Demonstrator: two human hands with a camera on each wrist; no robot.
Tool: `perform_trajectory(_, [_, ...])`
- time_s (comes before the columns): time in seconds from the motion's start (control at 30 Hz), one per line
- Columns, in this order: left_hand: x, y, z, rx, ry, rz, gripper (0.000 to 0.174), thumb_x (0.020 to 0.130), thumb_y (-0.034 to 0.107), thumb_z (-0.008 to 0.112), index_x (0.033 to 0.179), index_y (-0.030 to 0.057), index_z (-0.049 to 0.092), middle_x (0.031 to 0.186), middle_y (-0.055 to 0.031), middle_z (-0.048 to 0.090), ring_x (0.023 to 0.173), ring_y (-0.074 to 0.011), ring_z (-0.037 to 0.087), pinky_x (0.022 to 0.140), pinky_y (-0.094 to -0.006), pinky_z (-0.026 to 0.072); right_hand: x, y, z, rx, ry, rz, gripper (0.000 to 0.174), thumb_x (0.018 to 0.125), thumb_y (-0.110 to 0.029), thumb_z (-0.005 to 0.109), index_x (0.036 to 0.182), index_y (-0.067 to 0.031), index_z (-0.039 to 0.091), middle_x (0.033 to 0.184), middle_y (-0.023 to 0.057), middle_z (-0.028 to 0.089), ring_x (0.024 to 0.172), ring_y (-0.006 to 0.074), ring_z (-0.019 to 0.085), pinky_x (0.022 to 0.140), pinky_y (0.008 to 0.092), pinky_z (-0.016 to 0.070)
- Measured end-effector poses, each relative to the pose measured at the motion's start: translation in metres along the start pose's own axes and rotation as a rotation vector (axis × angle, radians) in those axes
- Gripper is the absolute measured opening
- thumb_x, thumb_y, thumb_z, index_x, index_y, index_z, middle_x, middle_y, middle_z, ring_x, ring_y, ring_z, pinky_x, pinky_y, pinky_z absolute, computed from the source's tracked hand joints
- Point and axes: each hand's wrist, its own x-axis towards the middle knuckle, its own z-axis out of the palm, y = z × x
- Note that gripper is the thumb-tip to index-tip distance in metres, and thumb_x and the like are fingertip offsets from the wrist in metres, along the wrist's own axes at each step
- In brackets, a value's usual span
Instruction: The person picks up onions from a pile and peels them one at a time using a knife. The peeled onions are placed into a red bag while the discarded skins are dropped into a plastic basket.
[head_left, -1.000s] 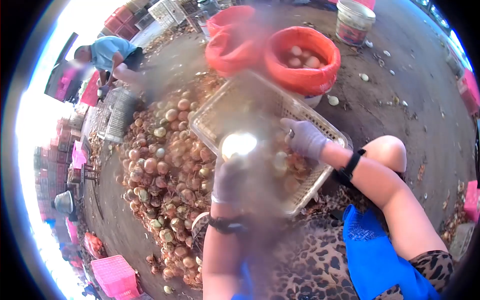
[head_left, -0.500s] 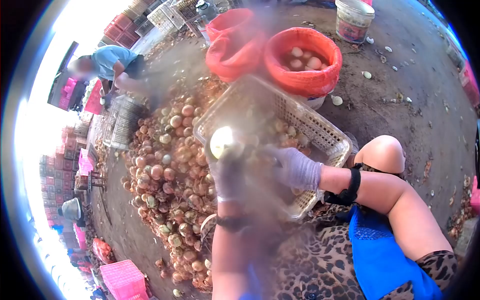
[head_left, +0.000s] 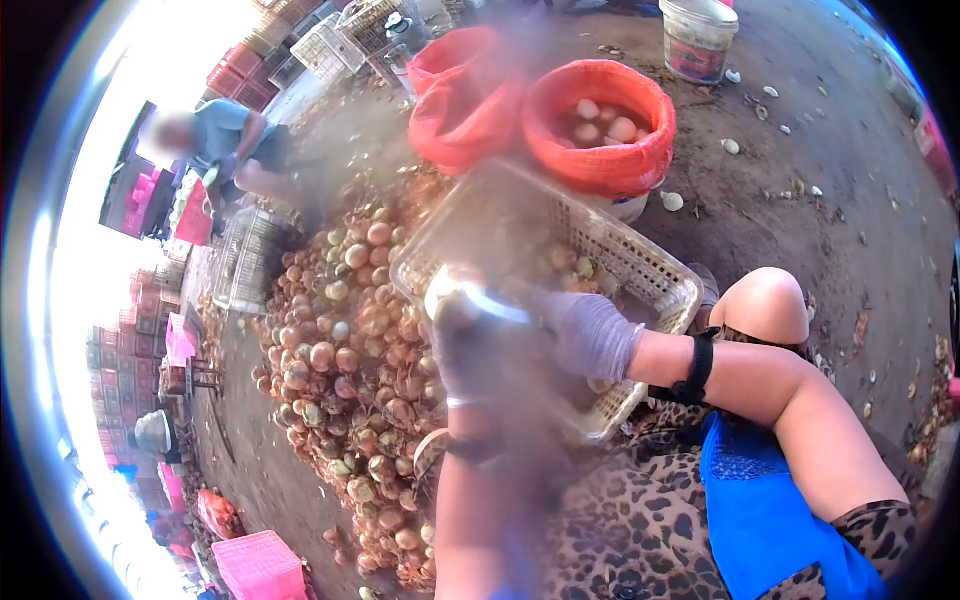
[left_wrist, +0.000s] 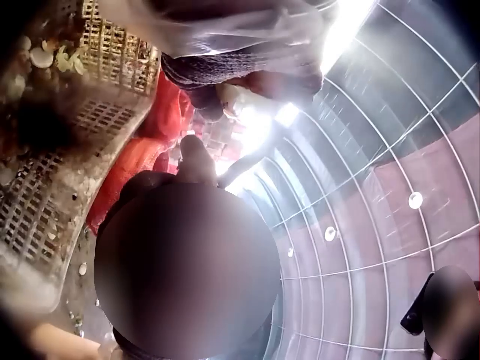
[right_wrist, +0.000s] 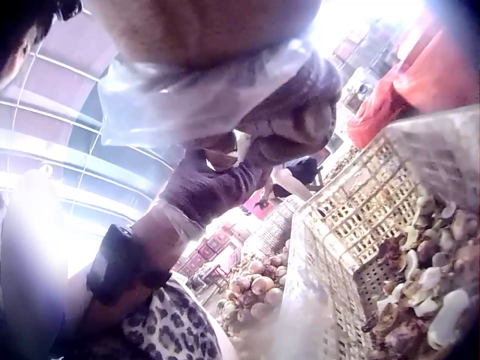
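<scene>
Between my gloved hands, in front of my lap, a pale onion (head_left: 441, 293) sits in the left hand (head_left: 466, 350), whose fingers curl round it. My right hand (head_left: 597, 335), also gloved, is close beside it, its fingers curled in the right wrist view. From it a thin, shiny blade-like tool (head_left: 498, 306) reaches to the onion; haze blurs its handle. Both hands are over the near part of a pale plastic crate (head_left: 640, 262), which holds onions and peelings (right_wrist: 427, 289). A heap of brown-skinned onions (head_left: 345, 350) lies on the ground left of the crate.
Beyond the crate stand a red-lined bucket (head_left: 655, 150) with onions in it and red sacks (head_left: 460, 115). A white bucket (head_left: 698, 45) is farther back. Another person (head_left: 225, 130) bends over at the far left by a crate (head_left: 250, 265). A pink crate (head_left: 260, 565) sits lower left.
My right hand has come from over the crate's right side leftward to the left hand and the onion. The shiny streak now shows at the onion. The other person's arms have shifted.
</scene>
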Motion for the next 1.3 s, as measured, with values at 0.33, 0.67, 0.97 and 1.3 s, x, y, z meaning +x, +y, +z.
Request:
perform_trajectory(0.33, [0.003,-0.004,-0.010,0.058,0.028,0.026,0.048,0.089,0.024,0.065,0.125,-0.0046,0.049,0.122,-0.0173,0.057,0.112,-0.0308,0.058,0.104,-0.0412,0.0475,-0.007,0.007,0.005,-0.082,0.061,0.001,0.026,0.085,-0.022,0.063,0.102,-0.0043,0.054,0.074,0.0166,0.065,0.065,0.0352,0.065,0.059,0.0454,0.0504])
perform_trajectory(0.67, [-0.001,-0.017,0.019,-0.136,-0.093,-0.312,0.068,0.077,0.034,0.066,0.126,-0.0083,0.046,0.124,-0.0199,0.053,0.112,-0.0335,0.056,0.105,-0.0451,0.0421,0.020,0.001,-0.043,0.913,-0.113,0.723,0.024,0.095,-0.029,0.056,0.100,-0.0069,0.065,0.084,0.0013,0.063,0.073,0.0107,0.058,0.065,0.0267,0.0480])
perform_trajectory(0.97, [-0.002,-0.030,0.026,0.820,0.012,-0.027,0.079,0.070,0.019,0.069,0.139,0.0046,0.034,0.125,-0.0163,0.050,0.109,-0.0265,0.055,0.093,-0.0400,0.0514,0.013,-0.005,-0.046,0.991,-0.056,0.646,0.021,0.091,-0.020,0.062,0.103,-0.0032,0.063,0.091,0.0035,0.063,0.076,0.0101,0.058,0.068,0.0252,0.0479])
perform_trajectory(1.3, [-0.005,-0.058,0.055,1.104,0.175,0.099,0.060,0.074,0.004,0.070,0.126,-0.0007,0.042,0.113,-0.0152,0.053,0.099,-0.0223,0.059,0.087,-0.0326,0.0516,0.012,0.019,-0.012,0.896,0.267,0.527,0.043,0.081,-0.008,0.071,0.121,-0.0042,0.055,0.102,0.0068,0.061,0.090,0.0151,0.058,0.071,0.0270,0.0494])
